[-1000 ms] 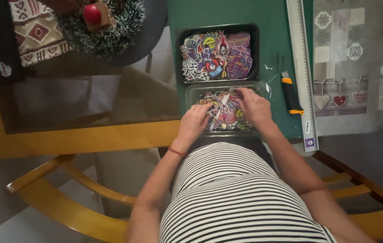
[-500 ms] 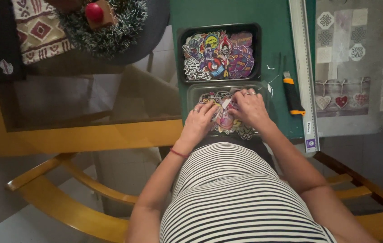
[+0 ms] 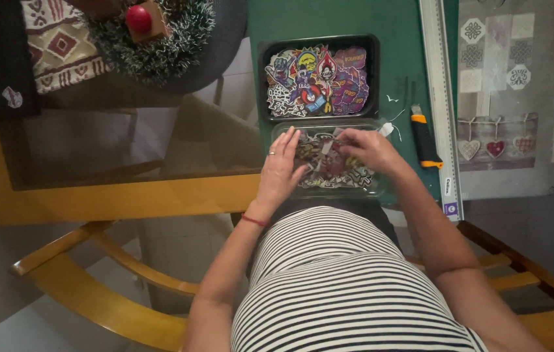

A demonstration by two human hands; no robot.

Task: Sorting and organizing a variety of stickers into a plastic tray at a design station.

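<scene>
A clear plastic tray full of several colourful stickers lies at the near edge of a green cutting mat. My left hand rests on the tray's left side with its fingers spread over the stickers. My right hand is over the tray's right side, its fingers pinched on a sticker near the middle. Just behind stands a black tray packed with more bright stickers.
An orange and black utility knife lies right of the trays, beside a long metal ruler. A glass table with a wooden frame extends to the left. A green wreath with a red ball sits far left.
My left hand has spread flat over the tray's left side. My right hand has shifted a little to the right and keeps sorting through the stickers.
</scene>
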